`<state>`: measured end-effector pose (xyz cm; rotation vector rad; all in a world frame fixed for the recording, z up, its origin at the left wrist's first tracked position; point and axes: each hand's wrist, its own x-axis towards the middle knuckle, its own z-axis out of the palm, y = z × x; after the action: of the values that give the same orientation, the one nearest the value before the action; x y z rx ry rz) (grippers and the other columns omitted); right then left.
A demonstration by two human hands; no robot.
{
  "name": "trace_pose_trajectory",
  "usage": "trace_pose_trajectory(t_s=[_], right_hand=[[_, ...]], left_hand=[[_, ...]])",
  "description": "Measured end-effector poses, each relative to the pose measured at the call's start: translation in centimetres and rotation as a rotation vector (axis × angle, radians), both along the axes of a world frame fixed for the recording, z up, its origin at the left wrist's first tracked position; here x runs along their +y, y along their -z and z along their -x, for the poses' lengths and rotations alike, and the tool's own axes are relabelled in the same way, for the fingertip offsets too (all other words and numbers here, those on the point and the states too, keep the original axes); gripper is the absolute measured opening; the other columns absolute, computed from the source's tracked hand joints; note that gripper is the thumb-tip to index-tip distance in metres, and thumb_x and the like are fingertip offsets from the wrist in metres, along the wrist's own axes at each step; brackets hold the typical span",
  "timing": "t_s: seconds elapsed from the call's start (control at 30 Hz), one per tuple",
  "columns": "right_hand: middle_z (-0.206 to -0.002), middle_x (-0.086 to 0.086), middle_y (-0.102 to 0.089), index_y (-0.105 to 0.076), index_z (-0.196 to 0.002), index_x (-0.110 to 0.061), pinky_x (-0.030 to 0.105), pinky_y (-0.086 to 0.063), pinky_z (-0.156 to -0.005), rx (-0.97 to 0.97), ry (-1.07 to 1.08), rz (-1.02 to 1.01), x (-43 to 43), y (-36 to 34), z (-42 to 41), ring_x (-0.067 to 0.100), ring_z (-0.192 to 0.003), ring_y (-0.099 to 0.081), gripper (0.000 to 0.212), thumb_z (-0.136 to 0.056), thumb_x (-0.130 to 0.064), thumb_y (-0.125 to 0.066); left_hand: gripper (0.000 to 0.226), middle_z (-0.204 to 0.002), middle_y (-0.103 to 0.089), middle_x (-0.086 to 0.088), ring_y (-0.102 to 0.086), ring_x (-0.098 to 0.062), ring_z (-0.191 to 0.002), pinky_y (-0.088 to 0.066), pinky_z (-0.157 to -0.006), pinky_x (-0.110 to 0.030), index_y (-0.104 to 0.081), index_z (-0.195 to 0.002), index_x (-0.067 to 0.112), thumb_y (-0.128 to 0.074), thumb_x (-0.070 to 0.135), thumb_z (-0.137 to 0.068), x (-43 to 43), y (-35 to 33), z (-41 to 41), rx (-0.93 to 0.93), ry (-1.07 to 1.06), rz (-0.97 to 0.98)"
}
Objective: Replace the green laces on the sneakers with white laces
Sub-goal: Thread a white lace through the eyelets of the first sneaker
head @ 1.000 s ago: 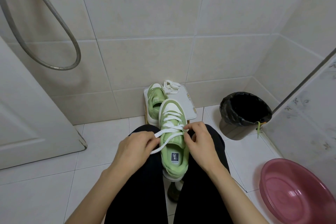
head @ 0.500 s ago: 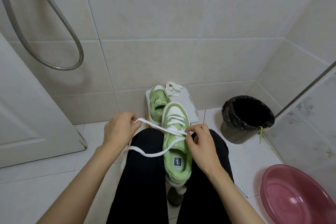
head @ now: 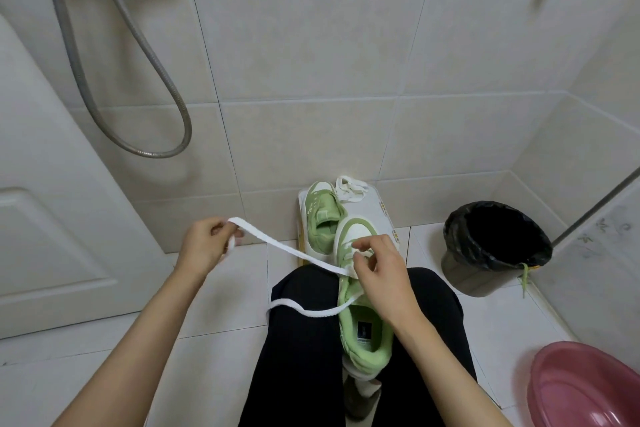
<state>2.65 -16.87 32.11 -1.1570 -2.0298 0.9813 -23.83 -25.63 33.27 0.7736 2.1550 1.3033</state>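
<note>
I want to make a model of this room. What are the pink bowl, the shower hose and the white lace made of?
The pink basin looks like smooth plastic, with a soft sheen on its rim. The shower hose seems to be ribbed metal, grey and dully shiny. The white lace looks like flat woven fabric: matte, limp and sagging.

White lace [head: 277, 248] taut between both hands

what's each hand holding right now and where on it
Left hand pinches the white lace near its free end. Right hand steadies the sneaker at its eyelets.
</note>
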Motion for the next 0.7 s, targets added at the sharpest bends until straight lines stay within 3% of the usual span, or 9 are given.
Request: trace_pose_trajectory(t_s=[0.1,0.17,0.23,0.3,0.37,0.43,0.57,0.7], right_hand=[[-0.103,-0.01,-0.057,-0.062,-0.105,-0.02,0.019,-0.04,-0.075,0.038,-0.077,0.023,-0.7,-0.7,1.9,0.003,-0.076,-0.051,0.014,-0.093,-0.019,-0.055],[-0.111,-0.011,-0.054,-0.058,-0.115,-0.021,0.022,-0.041,-0.079,0.004,-0.125,0.005,-1.2,-1.3,3.4,-0.001,-0.078,-0.049,0.027,-0.089,-0.028,-0.062],[-0.121,-0.013,-0.049,-0.048,-0.129,-0.026,0.026,-0.043,-0.086,-0.084,-0.188,0.011,-1.5,-1.7,4.8,-0.001,-0.094,-0.05,0.05,-0.084,-0.039,-0.067],[-0.118,-0.014,-0.055,-0.046,-0.126,-0.029,0.028,-0.045,-0.087,-0.067,-0.251,0.102,-1.6,-1.9,5.8,0.001,-0.103,-0.052,0.049,-0.083,-0.04,-0.067],[-0.094,-0.014,-0.06,-0.052,-0.112,-0.027,0.023,-0.045,-0.074,0.042,-0.231,0.195,-1.5,-1.8,6.3,-0.005,-0.084,-0.055,0.028,-0.087,-0.032,-0.063],[-0.072,-0.013,-0.053,-0.057,-0.097,-0.022,0.019,-0.037,-0.06,0.101,-0.129,0.2,-1.0,-1.6,6.1,-0.001,-0.062,-0.048,0.008,-0.091,-0.027,-0.059],[-0.07,-0.006,-0.053,-0.064,-0.091,-0.019,0.019,-0.038,-0.058,0.152,-0.03,0.196,0.4,-1.8,4.8,0.007,-0.062,-0.047,0.008,-0.092,-0.025,-0.059],[-0.066,-0.007,-0.058,-0.066,-0.079,-0.024,0.019,-0.041,-0.058,0.139,-0.032,0.248,1.7,-2.6,3.9,0.005,-0.058,-0.051,0.011,-0.09,-0.023,-0.062]], left_hand=[[0.023,-0.074,-0.073,-0.007,-0.072,-0.014,-0.066,-0.055,-0.054,-0.02,-0.067,-0.079,0.004,-0.05,0.007,-0.095,1.1,-0.9,-2.1,-0.238,0.081,-0.08],[0.023,-0.072,-0.073,-0.006,-0.072,-0.016,-0.066,-0.054,-0.053,-0.02,-0.068,-0.079,0.006,-0.052,0.008,-0.095,1.8,-1.6,-3.7,-0.304,0.159,-0.089],[0.022,-0.072,-0.073,-0.006,-0.072,-0.017,-0.067,-0.054,-0.054,-0.02,-0.069,-0.08,0.006,-0.053,0.009,-0.095,2.6,-2.2,-5.0,-0.321,0.233,-0.114],[0.02,-0.074,-0.074,-0.005,-0.072,-0.017,-0.069,-0.054,-0.055,-0.021,-0.07,-0.082,0.008,-0.054,0.01,-0.094,3.3,-2.7,-6.0,-0.323,0.282,-0.149],[0.019,-0.073,-0.074,-0.003,-0.071,-0.015,-0.068,-0.054,-0.055,-0.02,-0.071,-0.081,0.01,-0.057,0.012,-0.093,3.8,-3.1,-6.5,-0.283,0.302,-0.176],[0.018,-0.07,-0.073,-0.001,-0.07,-0.01,-0.066,-0.052,-0.054,-0.017,-0.07,-0.079,0.012,-0.058,0.013,-0.092,4.3,-3.2,-6.8,-0.221,0.282,-0.177],[0.007,-0.075,-0.07,-0.003,-0.068,-0.009,-0.065,-0.05,-0.054,-0.014,-0.069,-0.089,0.009,-0.062,0.01,-0.09,4.8,-2.4,-7.0,-0.182,0.253,-0.131],[0.012,-0.089,-0.073,-0.001,-0.069,-0.007,-0.08,-0.05,-0.061,-0.015,-0.069,-0.098,0.018,-0.06,0.025,-0.092,4.9,-1.4,-8.1,-0.265,0.433,0.009]])
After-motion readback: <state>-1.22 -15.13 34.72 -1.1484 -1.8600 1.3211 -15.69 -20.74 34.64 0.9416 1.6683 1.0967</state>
